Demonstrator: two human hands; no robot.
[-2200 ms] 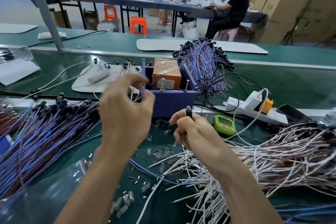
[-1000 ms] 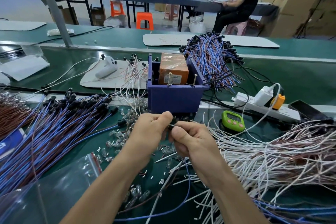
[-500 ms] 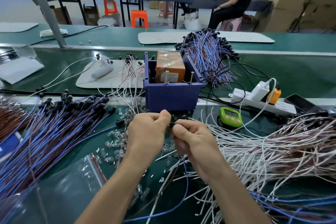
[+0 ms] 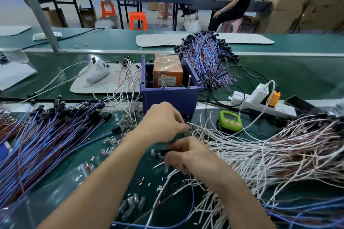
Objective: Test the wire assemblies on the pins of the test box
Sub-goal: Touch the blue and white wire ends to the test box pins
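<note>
Two bare hands sit low centre in my head view, both in front of the purple plastic test box [image 4: 169,99]. Left hand [image 4: 163,122]: fingers curled, thumb and fingertips together, pinching the end of a thin white wire [image 4: 197,126] just below the box's front wall. Right hand [image 4: 193,155]: nearer me, just apart from the left, fingers curled round a small black connector [image 4: 163,152]. It's blurred, so I can't tell how much of it is clamped. White and blue leads trail out from under that hand.

The test box stands on the green bench mat [image 4: 297,76] with an orange taped block [image 4: 167,72] inside. Two upright metal screw pins [image 4: 163,81] stand at its front rim, and both hands are below them and apart from them.

A heap of white wire assemblies [image 4: 270,152] lies just beside my right hand. A pile of blue-and-brown wire assemblies [image 4: 46,141] with black ends lies to my left. A second blue-and-brown bundle [image 4: 206,57] lies behind the box, to its right. Small clear plastic caps [image 4: 130,203] are scattered on the mat near me.

A green digital timer [image 4: 230,120] is right of the box, with a white power strip [image 4: 260,103] behind it. A white handheld controller [image 4: 97,73] lies on a pale pad [image 4: 83,87] left of the box.
</note>
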